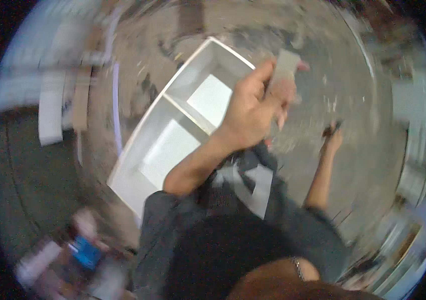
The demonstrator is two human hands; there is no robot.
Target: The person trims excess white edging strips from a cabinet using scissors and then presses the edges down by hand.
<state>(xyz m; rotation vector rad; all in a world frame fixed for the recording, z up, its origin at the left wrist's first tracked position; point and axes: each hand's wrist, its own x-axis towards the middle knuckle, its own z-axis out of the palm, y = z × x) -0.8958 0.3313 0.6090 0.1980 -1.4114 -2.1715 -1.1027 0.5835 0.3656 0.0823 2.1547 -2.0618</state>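
My left hand (250, 107) is raised in front of my chest, its fingers closed round a flat, pale grey rectangular piece (287, 65). Motion smears this piece, so I cannot tell what kind of thing it is. Behind that hand and forearm is a white open box (187, 116) with a divider across it and two compartments; the forearm hides part of its right side. Out to the right, lower and apart from the box, my right hand (334, 144) is closed on a small dark object (337, 125), too blurred to name.
A brown, stained floor (293, 30) spreads around the box. On the left lie a long pale strip (117, 107) and upright white and tan boards (50, 107). Blurred clutter with a blue item (87, 252) sits at the lower left. White panels (415, 160) line the right side.
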